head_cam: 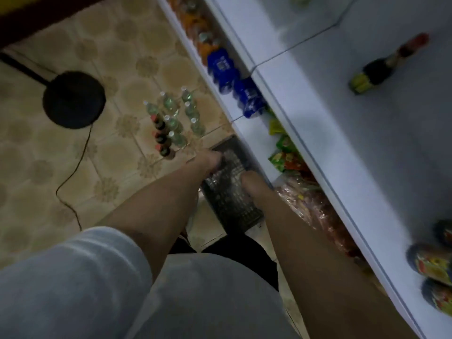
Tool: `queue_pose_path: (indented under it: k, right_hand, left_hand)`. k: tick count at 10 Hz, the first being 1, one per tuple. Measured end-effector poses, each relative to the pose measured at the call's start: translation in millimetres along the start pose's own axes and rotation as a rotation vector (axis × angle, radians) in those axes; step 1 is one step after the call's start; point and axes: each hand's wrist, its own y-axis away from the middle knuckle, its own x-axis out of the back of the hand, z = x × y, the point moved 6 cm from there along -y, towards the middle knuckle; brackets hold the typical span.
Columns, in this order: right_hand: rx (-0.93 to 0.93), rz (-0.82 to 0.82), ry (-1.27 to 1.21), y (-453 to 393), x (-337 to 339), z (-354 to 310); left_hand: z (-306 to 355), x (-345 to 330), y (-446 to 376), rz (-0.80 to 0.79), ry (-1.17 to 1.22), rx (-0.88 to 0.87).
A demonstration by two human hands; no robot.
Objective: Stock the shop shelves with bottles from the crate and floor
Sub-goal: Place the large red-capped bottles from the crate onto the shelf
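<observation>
Running from 11 o'clock to 5 o'clock, the white shelf unit [342,148] fills the right side; its top is mostly bare w/ one dark bottle [381,69] lying at 2 o'clock, so there's room to stock, I'd judge. Lower tier holds blue packs [234,79] at 12 and snack bags [283,152] near centre. Tiled floor [61,167] takes the left side, w/ a black round stand base [73,99] at 10. The dark plastic crate [232,189] sits on the floor dead centre, tight against the shelf foot, prob. to keep reach short. Both hands are down on it: left hand [208,160] curled over its far-left rim, right hand [252,179] over the shelf-side rim, apart, each clamped on an edge as far as blur allows, looks like a two-handed lift or shift. Floor bottles [176,121], clear and dark, stand upright in a cluster at 11 just beyond the crate, near but apart.
</observation>
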Motion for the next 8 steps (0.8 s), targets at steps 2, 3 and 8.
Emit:
queue_pose_path:
  k: [2, 3, 8]
  right_hand:
    - [-0.197, -0.081, -0.189, -103.5, -79.2, 26.0]
    - [-0.263, -0.099, -0.237, -157.4, -108.3, 43.0]
    - [-0.25, -0.054, -0.396, -426.0, -217.4, 109.6]
  left_hand:
    - [-43.1, 29.7, -55.6, 0.117, 0.154, 0.172]
    - [-79.0, 32.3, -116.0, 0.133, 0.183, 0.231]
    - [-183.5, -38.9, -368.3, 0.006, 0.422, 0.445]
